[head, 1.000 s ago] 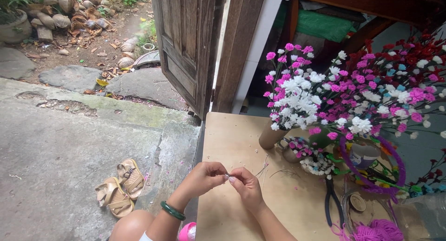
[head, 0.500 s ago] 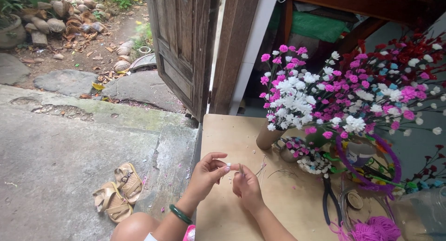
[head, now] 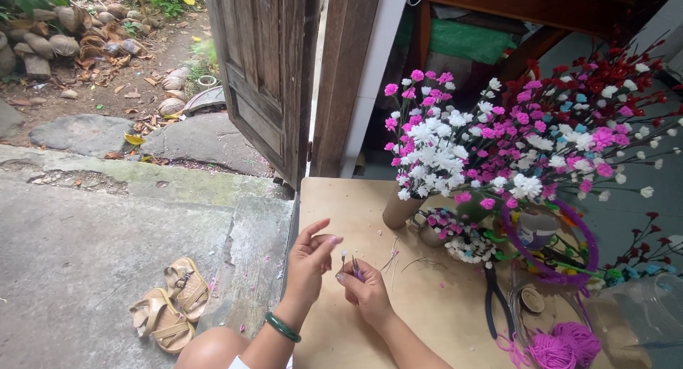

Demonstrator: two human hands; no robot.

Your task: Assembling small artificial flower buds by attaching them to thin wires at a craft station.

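Two hands over bench [head: 370, 198]: right hand [head: 366, 291] pinches thin purple-tipped wire stem [head: 355, 268]; left hand [head: 311, 259] open, fingers spread. Stem likely light, bendy, fragile; grip low.

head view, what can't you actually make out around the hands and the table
- Head view: the piece in the right hand is too small to identify; fingers cover most of it.
- Pliers: jaws hidden under flowers.
- Purple yarn: cut off by bottom edge.
- Left hand: pinch contents too small.

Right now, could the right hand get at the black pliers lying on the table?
Probably yes: the pliers lie uncovered on the table just beside the right hand, nothing between them, though that hand already pinches a small purple piece.
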